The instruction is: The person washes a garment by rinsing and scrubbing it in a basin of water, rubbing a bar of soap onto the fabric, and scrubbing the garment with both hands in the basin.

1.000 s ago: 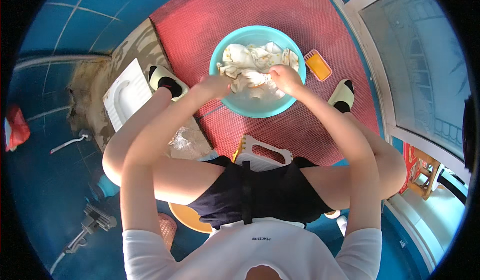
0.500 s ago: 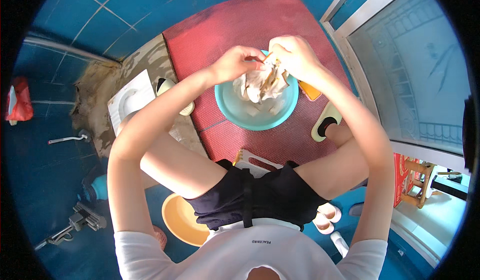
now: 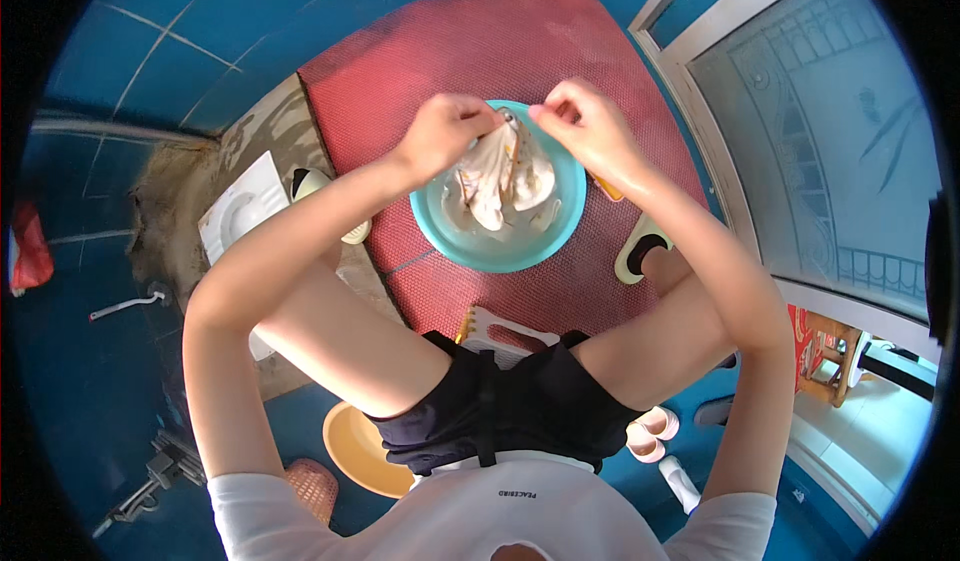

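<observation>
A wet, crumpled white cloth with yellowish-brown marks hangs in folds over a turquoise basin. Whether it is a garment cannot be made out. My left hand pinches its upper edge, above the far left part of the basin. My right hand is at the far right rim, its fingers curled and thumb pointing toward the cloth's top. A small gap shows between that thumb and the gathered top; anything inside the curled fingers is hidden. Cloudy water lies in the basin under the cloth.
The basin stands on a red textured mat. A yellow-orange object lies by its right rim. Closer to me is a white washboard-like piece. An orange basin sits behind my left thigh, and a glass door stands at right.
My hands have moved apart. The cloth, bunched between both hands before, now hangs longer from the left one. The whole view has shifted slightly.
</observation>
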The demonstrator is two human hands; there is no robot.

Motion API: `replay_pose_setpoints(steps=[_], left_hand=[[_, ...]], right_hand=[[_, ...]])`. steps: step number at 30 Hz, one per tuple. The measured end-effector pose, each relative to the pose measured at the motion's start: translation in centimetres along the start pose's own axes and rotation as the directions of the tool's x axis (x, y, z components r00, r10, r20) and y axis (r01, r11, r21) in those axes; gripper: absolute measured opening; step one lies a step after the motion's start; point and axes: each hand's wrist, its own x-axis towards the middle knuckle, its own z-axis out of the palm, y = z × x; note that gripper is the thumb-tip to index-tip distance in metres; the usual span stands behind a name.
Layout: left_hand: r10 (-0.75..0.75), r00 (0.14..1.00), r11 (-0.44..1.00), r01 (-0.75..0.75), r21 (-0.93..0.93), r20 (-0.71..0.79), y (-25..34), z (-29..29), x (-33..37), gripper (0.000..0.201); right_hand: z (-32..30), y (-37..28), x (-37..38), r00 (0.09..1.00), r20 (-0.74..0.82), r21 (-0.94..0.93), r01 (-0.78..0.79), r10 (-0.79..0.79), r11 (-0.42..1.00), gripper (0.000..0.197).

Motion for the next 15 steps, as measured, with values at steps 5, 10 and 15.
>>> replay_pose_setpoints(steps=[5, 10, 15], left_hand=[[-0.037, 0.998, 0.983, 0.028, -0.182, -0.045, 0.3, 0.6, 0.3, 0.017], [0.125, 0.981, 0.991, -0.116, 0.067, -0.151, -2.1, 0.8, 1.1, 0.023], [0.119, 0.982, 0.983, -0.095, 0.156, -0.149, -0.6, 1.9, 2.7, 0.027]], right_hand=[[1.4, 0.4, -1.2, 0.953, 0.283, 0.250, -0.178, 0.104, 0.952, 0.031], [4.1, 0.1, -1.2, 0.877, 0.313, 0.455, -0.475, 0.364, 0.753, 0.023], [3.1, 1.4, -1.7, 0.923, 0.236, 0.378, -0.375, 0.304, 0.846, 0.020]])
